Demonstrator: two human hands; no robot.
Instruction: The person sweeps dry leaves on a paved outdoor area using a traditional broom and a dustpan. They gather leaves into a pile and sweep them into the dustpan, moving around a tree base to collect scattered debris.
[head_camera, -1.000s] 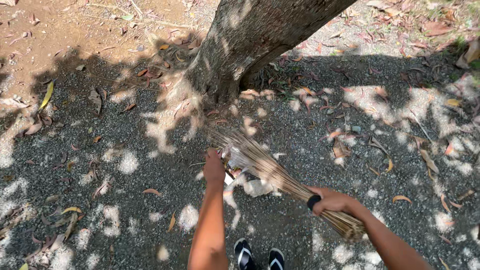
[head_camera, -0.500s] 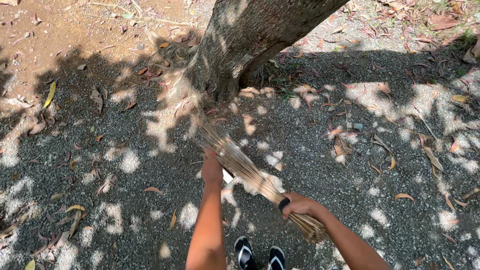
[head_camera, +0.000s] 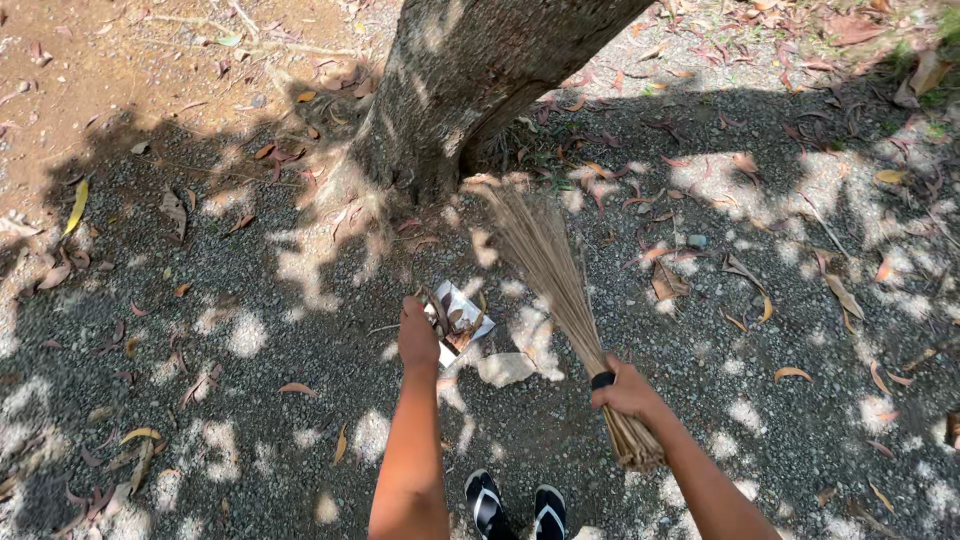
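— Dry straw-coloured sticks: the broom (head_camera: 548, 270) looked light and springy, its tips fanned over the gravel (head_camera: 250, 300) near the tree trunk (head_camera: 470, 80).

— And the hold?

— The right hand (head_camera: 628, 392) was clenched round the bound neck, the stiffest part. The left hand (head_camera: 418, 335) gripped a small dustpan (head_camera: 458, 322), probably light too.

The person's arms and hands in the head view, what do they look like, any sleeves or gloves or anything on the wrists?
Both forearms are bare, with no sleeves in view and no gloves. The left hand shows no ring, watch or band. The right hand has something small and black at the thumb side, but whether it is worn or part of the broom cannot be told. Dappled tree shade falls across both arms.
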